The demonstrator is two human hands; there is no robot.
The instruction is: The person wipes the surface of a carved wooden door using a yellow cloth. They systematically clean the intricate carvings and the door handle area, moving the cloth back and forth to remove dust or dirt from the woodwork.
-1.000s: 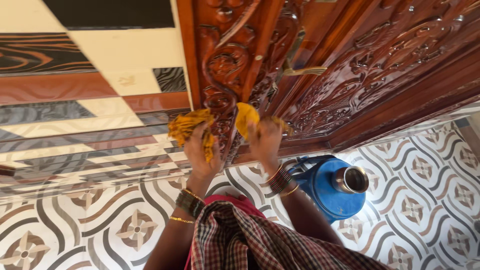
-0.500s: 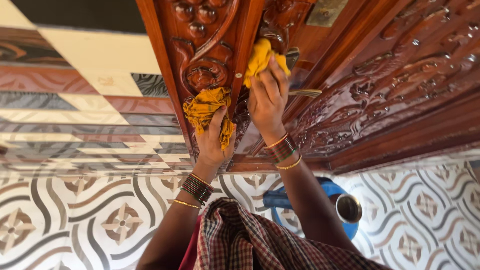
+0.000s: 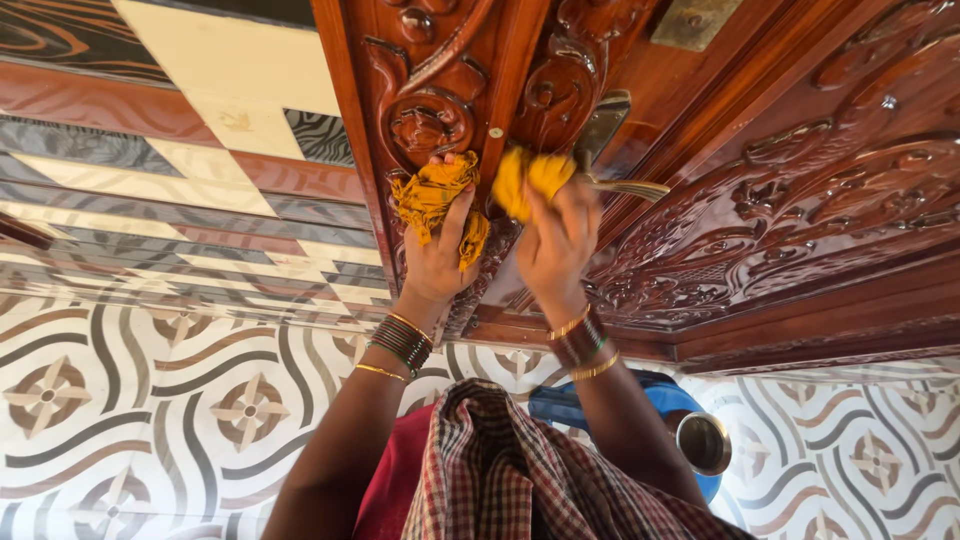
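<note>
Yellow cloth point(image 3: 440, 200) is pressed against the carved wooden door point(image 3: 800, 200) by both hands, fingers closed on it beside the handle point(image 3: 625, 187); most carving seemingly remains unwiped.

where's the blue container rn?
Head view, lower right: the blue container sits on the patterned floor beneath the right forearm, largely hidden by it, with a steel pot on it, just below the carved wooden door.

I see a blue pot point(image 3: 640, 400) on the patterned floor point(image 3: 150, 410), with a shiny metal cup point(image 3: 704, 441) on its top. Striped wall tiles point(image 3: 180, 210) are far left of the pot.
</note>
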